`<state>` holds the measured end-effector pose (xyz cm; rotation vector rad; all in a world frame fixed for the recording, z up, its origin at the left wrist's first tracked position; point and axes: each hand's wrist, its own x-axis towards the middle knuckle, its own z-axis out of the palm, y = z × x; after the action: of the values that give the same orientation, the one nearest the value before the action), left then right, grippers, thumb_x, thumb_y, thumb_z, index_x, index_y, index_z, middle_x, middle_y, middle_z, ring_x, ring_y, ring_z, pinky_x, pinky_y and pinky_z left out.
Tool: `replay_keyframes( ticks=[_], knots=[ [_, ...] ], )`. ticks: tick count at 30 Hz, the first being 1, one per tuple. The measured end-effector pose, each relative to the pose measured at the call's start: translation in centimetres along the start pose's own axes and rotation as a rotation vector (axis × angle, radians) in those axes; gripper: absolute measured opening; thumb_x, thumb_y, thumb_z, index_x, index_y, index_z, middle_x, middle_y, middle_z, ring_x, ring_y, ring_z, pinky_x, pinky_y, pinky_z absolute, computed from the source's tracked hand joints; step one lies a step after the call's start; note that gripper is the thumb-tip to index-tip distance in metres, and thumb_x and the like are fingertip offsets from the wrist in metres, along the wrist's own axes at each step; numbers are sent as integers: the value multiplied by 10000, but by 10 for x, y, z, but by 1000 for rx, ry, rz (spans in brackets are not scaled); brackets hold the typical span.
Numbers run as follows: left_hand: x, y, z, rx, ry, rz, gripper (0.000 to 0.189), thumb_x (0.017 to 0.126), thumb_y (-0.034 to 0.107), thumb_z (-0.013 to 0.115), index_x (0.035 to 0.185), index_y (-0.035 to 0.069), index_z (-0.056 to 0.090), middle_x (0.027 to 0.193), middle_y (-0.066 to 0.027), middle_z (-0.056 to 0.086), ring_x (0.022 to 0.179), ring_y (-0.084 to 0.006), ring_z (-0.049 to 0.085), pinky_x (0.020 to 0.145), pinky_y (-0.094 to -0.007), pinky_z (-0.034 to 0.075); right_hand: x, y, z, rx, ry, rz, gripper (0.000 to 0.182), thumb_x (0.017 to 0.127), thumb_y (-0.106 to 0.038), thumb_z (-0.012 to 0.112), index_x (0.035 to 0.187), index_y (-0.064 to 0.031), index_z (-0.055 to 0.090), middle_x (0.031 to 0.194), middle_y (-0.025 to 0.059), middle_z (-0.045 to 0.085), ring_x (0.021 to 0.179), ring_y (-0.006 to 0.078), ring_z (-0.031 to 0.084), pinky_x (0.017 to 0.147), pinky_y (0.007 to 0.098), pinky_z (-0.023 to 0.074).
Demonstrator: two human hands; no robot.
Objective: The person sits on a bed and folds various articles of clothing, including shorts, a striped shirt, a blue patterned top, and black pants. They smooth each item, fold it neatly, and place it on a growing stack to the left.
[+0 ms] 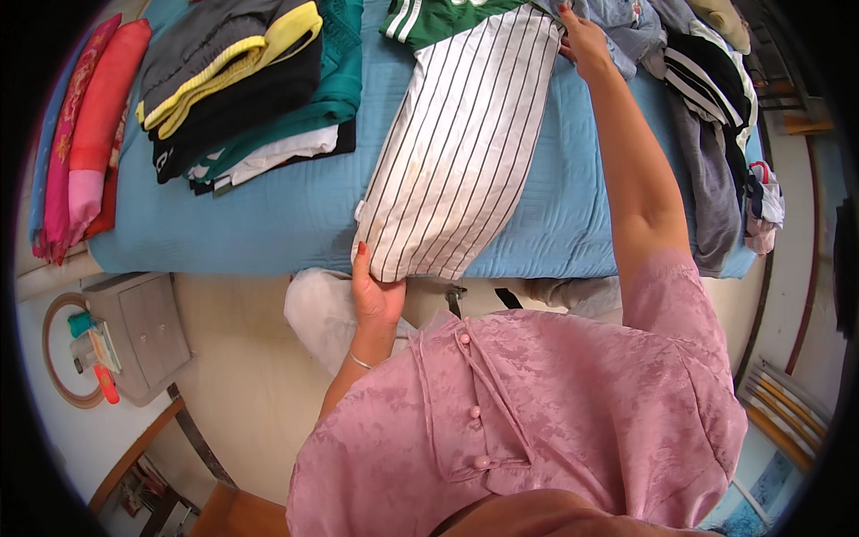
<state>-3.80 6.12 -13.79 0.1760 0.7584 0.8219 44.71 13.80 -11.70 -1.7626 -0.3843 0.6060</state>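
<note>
A white shirt with dark pinstripes and a green upper part [463, 141] lies lengthwise on a blue quilted bedspread [268, 235]. Faint yellowish stains mark its white cloth. Its lower left corner is in my left hand [377, 295], at the bed's near edge, with the thumb on top. My right hand [585, 40] reaches to the shirt's upper right side, beside a light blue garment [621, 33]; its fingers are partly hidden at the cloth, and whether they grip it I cannot tell.
Folded clothes with a grey and yellow piece on top [215, 60] are stacked left of the shirt. Rolled pink and red fabrics [111, 101] lie at the far left. Loose garments, among them grey trousers [711, 181], hang over the bed's right part. A grey cabinet [144, 329] stands below left.
</note>
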Motion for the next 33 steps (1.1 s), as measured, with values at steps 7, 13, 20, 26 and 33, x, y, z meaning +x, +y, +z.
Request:
replay_keyframes(
  ticks=[7,13,20,26,33],
  knots=[
    [-6,-24,-5,311,-97,36,496,821,24,584,1290,40,422,1243,-75,513,1115,-213,506,953,-355,416,4,9,0,363,-232,253,251,795,-121,687,1013,-17,620,1012,80,647,890,186,634,855,319,500],
    [-46,32,28,317,-126,206,428,823,-3,527,1240,-44,442,1182,-142,556,1035,-219,572,889,-317,470,-108,-75,-38,585,-361,8,166,872,-125,534,930,20,592,805,91,632,724,175,631,673,283,517],
    [-3,88,126,497,-388,250,420,799,35,532,1205,-46,461,1123,-157,573,978,-237,598,845,-338,500,-86,-65,-195,707,-175,-44,154,846,-70,608,981,3,623,943,86,651,874,187,620,827,311,492],
    [36,88,171,526,-636,129,340,820,48,545,1151,-23,514,1024,-135,617,894,-220,627,787,-313,520,-212,-44,-221,958,-16,-260,209,860,-54,575,1063,-4,569,1002,95,635,907,214,613,811,353,503],
    [113,45,90,718,-240,57,255,850,129,604,1048,-27,563,962,-112,630,847,-204,629,722,-323,516,-268,103,-200,767,106,131,205,846,-151,636,1021,-78,557,926,30,624,806,151,608,728,329,500]
  ],
)
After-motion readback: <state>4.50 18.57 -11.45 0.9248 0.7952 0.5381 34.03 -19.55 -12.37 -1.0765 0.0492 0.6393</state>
